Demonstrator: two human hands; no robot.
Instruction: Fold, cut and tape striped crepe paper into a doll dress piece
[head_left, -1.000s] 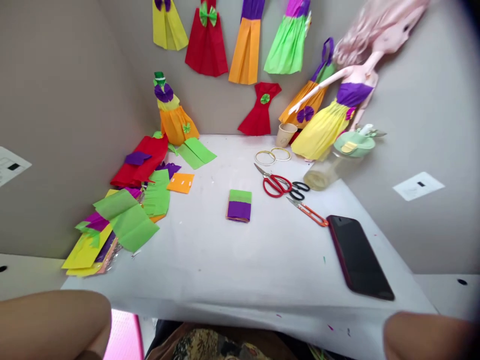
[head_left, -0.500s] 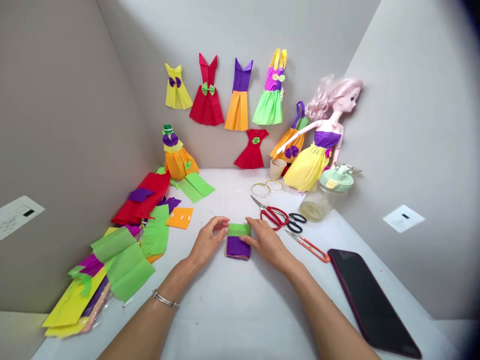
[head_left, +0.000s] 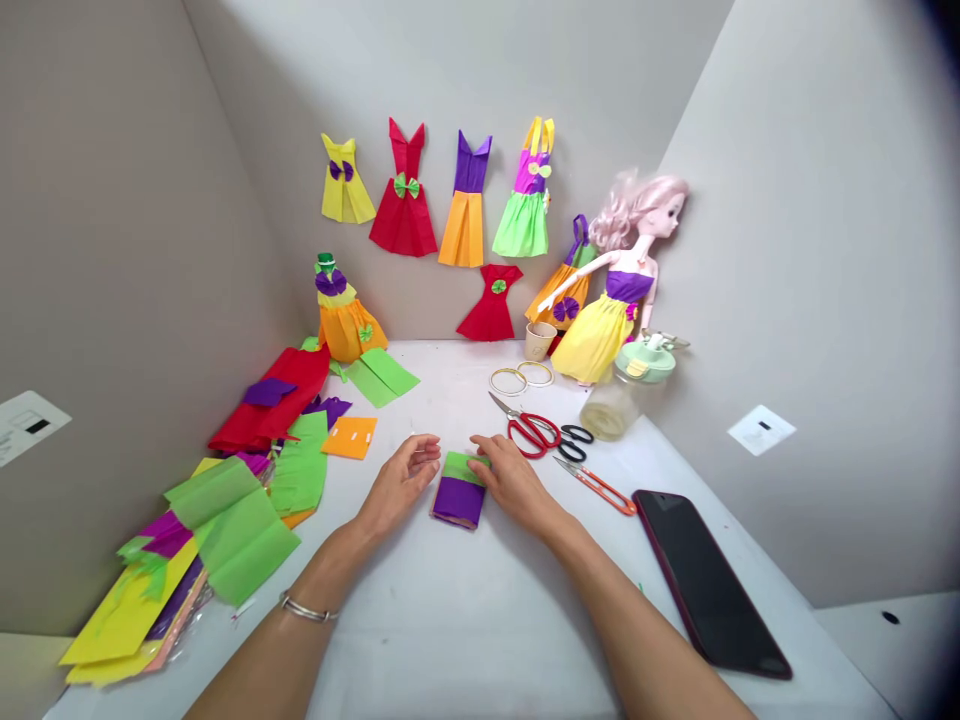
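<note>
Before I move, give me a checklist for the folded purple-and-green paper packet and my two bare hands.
1. Right hand on the folded purple-and-green paper packet: ok, fingers rest on its green band.
2. Left hand on the packet: cannot tell, its fingertips sit right at the edge.
3. Packet flat on the white table: ok.
4. Packet's folded edges squared: cannot tell from this view.
5. Red-handled steel scissors apart from the right hand: ok.
</note>
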